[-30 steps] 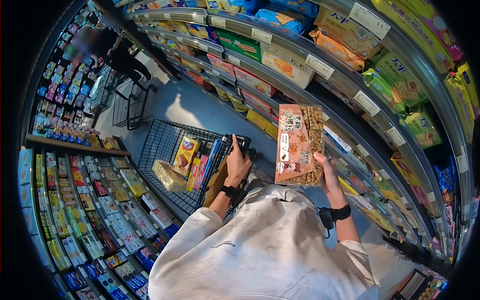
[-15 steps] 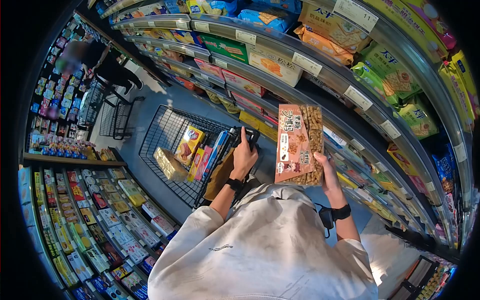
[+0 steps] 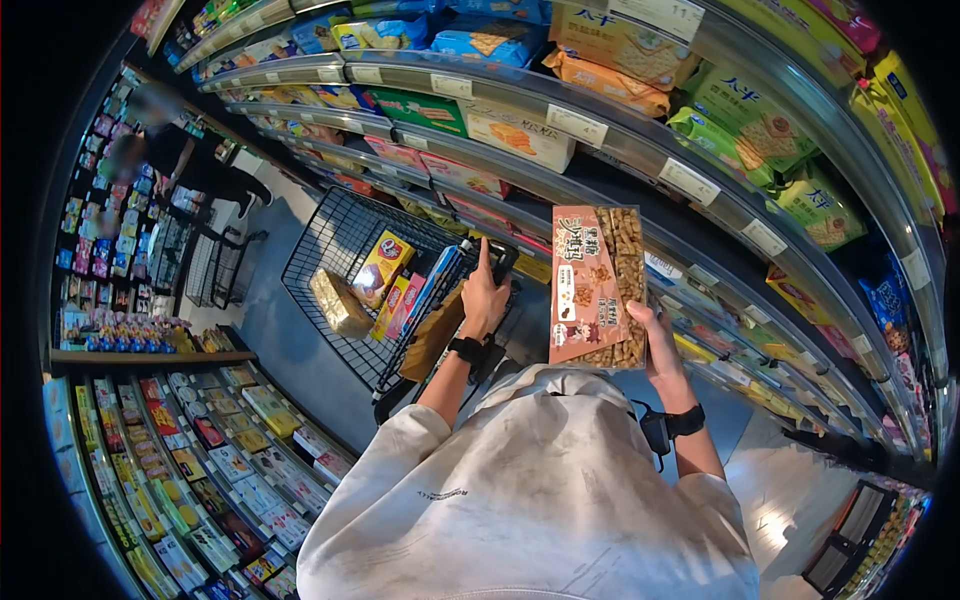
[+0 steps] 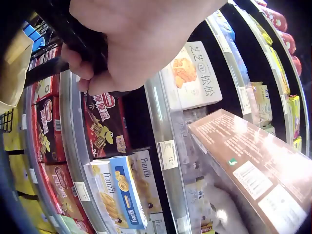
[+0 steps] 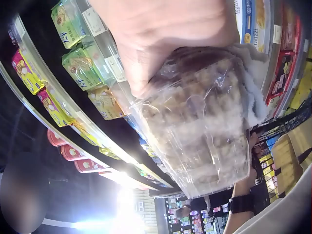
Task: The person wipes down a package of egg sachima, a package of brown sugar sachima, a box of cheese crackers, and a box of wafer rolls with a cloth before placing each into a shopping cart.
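My right hand [image 3: 660, 345] grips a box of sachima [image 3: 585, 290] by its lower right edge, thumb on the front. The box has a pinkish-brown label and a clear side showing golden-brown pieces, and it is held up in front of my shirt. The right wrist view shows its clear plastic side [image 5: 200, 131] with the hand over one end. In the head view my left hand [image 3: 483, 302] is on the black handle of a shopping cart [image 3: 286, 278], index finger extended. Its other fingers curl round the handle [image 4: 80, 41] in the left wrist view.
In the cart lie a gold-wrapped pack [image 3: 340, 302], a yellow box [image 3: 384, 268] and a pink box [image 3: 398, 308]. Shelves of biscuits [image 3: 740, 120] rise at the right; a lower display [image 3: 190, 450] runs along the left. Up the aisle a person [image 3: 185, 165] stands by another cart [image 3: 215, 265].
The view has swung so that the shelves and the far person slide left. The cart has turned slightly, its front shifting up in view. Both hands keep their holds.
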{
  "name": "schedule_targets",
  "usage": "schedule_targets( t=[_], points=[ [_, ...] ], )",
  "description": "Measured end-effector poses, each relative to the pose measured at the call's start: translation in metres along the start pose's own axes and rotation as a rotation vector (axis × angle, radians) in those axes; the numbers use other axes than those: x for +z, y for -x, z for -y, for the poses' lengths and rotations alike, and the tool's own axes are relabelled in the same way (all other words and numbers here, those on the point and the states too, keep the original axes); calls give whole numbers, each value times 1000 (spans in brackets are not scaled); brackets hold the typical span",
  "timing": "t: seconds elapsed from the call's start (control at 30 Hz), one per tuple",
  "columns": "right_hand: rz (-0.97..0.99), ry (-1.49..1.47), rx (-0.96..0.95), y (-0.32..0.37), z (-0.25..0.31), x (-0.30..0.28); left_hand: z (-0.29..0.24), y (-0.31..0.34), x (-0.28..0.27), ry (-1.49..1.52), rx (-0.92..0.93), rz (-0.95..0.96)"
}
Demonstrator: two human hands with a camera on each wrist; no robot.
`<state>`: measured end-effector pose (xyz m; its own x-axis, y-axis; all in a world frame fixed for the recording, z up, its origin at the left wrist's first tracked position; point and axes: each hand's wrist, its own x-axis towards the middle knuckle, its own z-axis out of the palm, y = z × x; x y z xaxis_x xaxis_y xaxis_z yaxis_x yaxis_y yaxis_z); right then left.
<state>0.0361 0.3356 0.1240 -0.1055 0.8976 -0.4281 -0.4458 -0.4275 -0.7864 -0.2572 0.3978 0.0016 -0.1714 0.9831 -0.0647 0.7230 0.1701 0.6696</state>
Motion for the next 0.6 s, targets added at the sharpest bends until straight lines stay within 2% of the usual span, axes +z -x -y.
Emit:
schedule_targets(
  t=[0.2,0.3,0.43,0.5,0.53,0.6],
  points=[
    [-118,-19,-28,13,0,-12,7,-19,7,-8,8,2],
    [-58,-41,-54,17,4,-13,12,-20,6,-38,68,-41],
    [-53,-27,-66,14,-5,-20,4,-11,-7,-17,14,30],
    [5,-15,-61,10,-3,-17,5,-9,-13,29,53,75],
    [25,7,-64,8,-1,-16,7,-8,-17,78,131,96],
    [56,88,-138,6,8,-8,-3,-7,-22,177,209,37]
  ],
)
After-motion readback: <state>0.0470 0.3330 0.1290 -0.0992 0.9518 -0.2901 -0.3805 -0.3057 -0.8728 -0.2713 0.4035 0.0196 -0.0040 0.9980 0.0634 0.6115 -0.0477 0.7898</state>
